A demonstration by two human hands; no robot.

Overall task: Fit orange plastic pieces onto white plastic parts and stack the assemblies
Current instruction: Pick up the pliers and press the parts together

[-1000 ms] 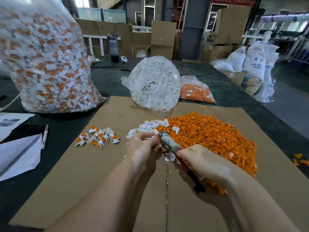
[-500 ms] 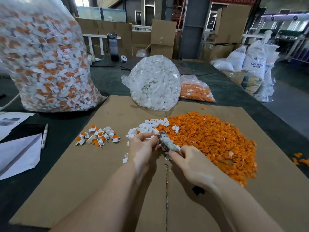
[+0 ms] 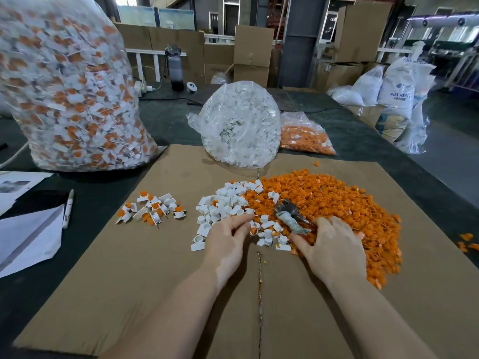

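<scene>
Orange plastic pieces [image 3: 337,203] lie in a broad heap on the right of the cardboard sheet [image 3: 129,294], with the loose white plastic parts [image 3: 225,203] touching the heap's left edge.

Going left to right: papers [image 3: 28,237] and a marker pen [image 3: 68,208] lie at the left table edge. Far left stands a big clear bag of finished assemblies [image 3: 64,86]. A small cluster of assemblies [image 3: 153,209] sits on the cardboard, well apart from the white pile. Behind the piles rest a bag of white parts [image 3: 241,125] and, to its right, a bag of orange pieces [image 3: 303,137].

The left hand [image 3: 226,242] reaches into the white parts, fingertips pinched together; what they hold I cannot tell. The right hand [image 3: 329,244] rests on the orange heap's near edge, fingers curled, gripping pliers [image 3: 290,216] whose metal head points far-left.
</scene>
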